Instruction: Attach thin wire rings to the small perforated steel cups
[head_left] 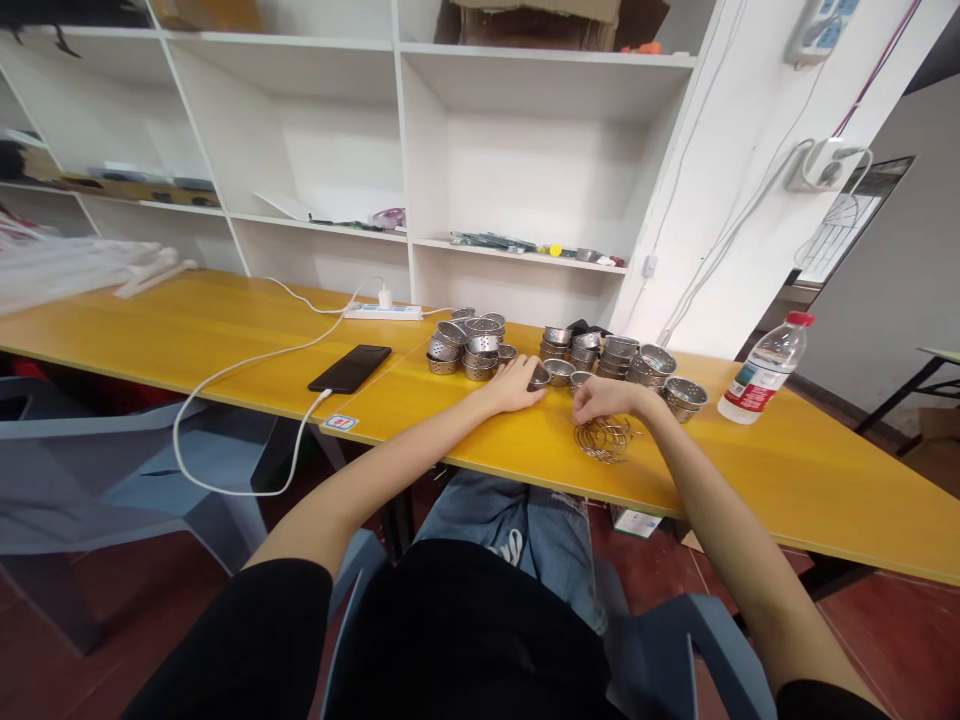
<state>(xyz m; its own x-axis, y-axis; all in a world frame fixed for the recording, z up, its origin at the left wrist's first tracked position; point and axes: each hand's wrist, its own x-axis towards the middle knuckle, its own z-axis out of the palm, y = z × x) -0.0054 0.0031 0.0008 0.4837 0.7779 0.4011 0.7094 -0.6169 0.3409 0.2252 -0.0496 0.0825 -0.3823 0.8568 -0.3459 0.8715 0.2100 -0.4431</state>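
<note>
My left hand [517, 386] rests at the table's front middle, its fingers curled over a small perforated metal cup [539, 378]. To the right, my right hand [602, 399] is closed in a pinch, fingertips down; what lies between them is hidden. Just below those fingertips is a loose bundle of thin wire rings [603, 440], and I cannot tell whether the fingers touch it. Between and behind the hands sit more small cups, including an upright one [559, 372]. Stacks of the same cups stand behind my left hand [482, 345] and beyond my right hand [652, 364].
A black phone [350, 369] on a white charging cable lies left on the yellow table [247, 330]. Behind it is a power strip [384, 312]. A red-capped plastic bottle [766, 368] stands at the right. White shelves [525, 170] rise behind; a grey chair [142, 470] is at left.
</note>
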